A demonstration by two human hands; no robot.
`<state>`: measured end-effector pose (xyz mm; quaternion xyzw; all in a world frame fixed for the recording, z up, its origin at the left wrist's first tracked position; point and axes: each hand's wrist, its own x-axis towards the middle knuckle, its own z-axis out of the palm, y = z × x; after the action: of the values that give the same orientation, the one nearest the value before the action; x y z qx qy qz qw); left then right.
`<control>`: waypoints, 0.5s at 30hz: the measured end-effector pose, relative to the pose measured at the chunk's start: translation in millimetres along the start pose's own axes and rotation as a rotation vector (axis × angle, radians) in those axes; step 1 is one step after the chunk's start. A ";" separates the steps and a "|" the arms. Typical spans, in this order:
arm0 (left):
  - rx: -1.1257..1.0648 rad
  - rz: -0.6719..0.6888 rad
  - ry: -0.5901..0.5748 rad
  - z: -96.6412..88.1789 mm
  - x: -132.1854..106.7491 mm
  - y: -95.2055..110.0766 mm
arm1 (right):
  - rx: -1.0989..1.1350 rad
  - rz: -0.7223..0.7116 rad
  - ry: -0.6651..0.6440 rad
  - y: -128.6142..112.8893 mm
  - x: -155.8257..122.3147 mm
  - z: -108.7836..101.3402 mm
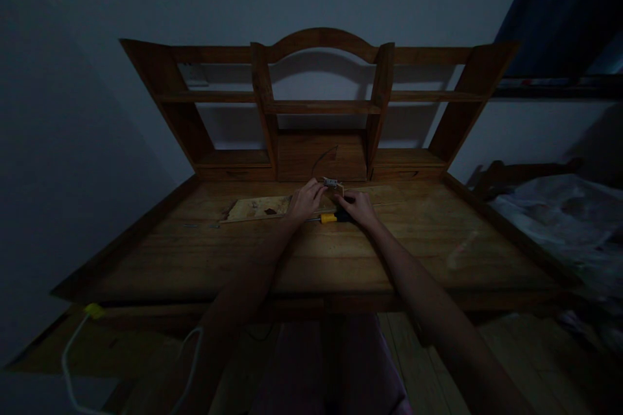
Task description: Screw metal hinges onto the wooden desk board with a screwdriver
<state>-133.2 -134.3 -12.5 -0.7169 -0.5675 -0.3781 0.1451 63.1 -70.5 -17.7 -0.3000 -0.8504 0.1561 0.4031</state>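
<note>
Both hands are over the middle of a wooden desk (331, 259). My left hand (306, 200) has its fingers closed at a small grey metal piece (330, 182), which looks like a hinge or bracket. My right hand (357, 206) is closed at the edge of a small piece of wood (340, 189) beside that metal piece. Just below the hands lies a screwdriver with a yellow and black handle (329, 218), its shaft pointing left. A pale, rough-ended wooden board (257, 207) lies to the left, partly behind my left hand. The exact finger contact is too dark to make out.
A wooden shelf unit (321, 107) rises at the desk's back, against the wall. A thin wire (322, 157) stands behind the hands. Small metal bits (214, 226) lie at left. White plastic bags (559, 207) are at right, and a white cord (68, 363) hangs lower left.
</note>
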 end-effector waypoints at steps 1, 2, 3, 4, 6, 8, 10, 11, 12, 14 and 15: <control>0.010 -0.003 -0.004 0.0 0.0 0.4 | -0.004 0.002 -0.002 0.0 0.0 0.0; 0.023 -0.007 -0.005 -0.2 0.0 1.0 | -0.010 0.004 -0.005 -0.2 -0.1 0.0; 0.038 -0.012 -0.005 -0.6 0.1 1.6 | -0.017 0.004 -0.008 -0.6 -0.2 -0.1; 0.056 -0.016 -0.004 -1.1 0.2 2.2 | -0.028 0.000 -0.012 -1.4 -0.4 -0.1; 0.089 -0.022 0.001 -2.6 0.5 3.5 | -0.057 -0.017 -0.025 -3.6 -0.8 -0.1; 0.105 -0.025 0.003 -4.2 0.8 4.6 | -0.093 -0.039 -0.034 -6.0 -1.5 0.2; 0.100 -0.025 0.002 -5.8 1.2 5.5 | -0.123 -0.057 -0.030 -7.8 -2.1 0.5; 0.093 -0.025 0.000 -6.5 1.3 5.9 | -0.133 -0.064 -0.024 -8.3 -2.4 0.7; 0.085 -0.023 -0.002 -7.1 1.5 6.2 | -0.141 -0.070 -0.018 -8.6 -2.6 0.8; 0.072 -0.020 -0.006 -7.6 1.6 6.1 | -0.143 -0.075 -0.010 -8.9 -2.9 1.0; 0.065 -0.018 -0.007 -7.4 1.6 5.7 | -0.139 -0.075 -0.007 -9.1 -3.0 0.9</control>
<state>-130.7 -139.7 -5.1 -0.7079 -0.5866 -0.3581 0.1630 60.3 -79.4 -15.5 -0.2948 -0.8710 0.0827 0.3842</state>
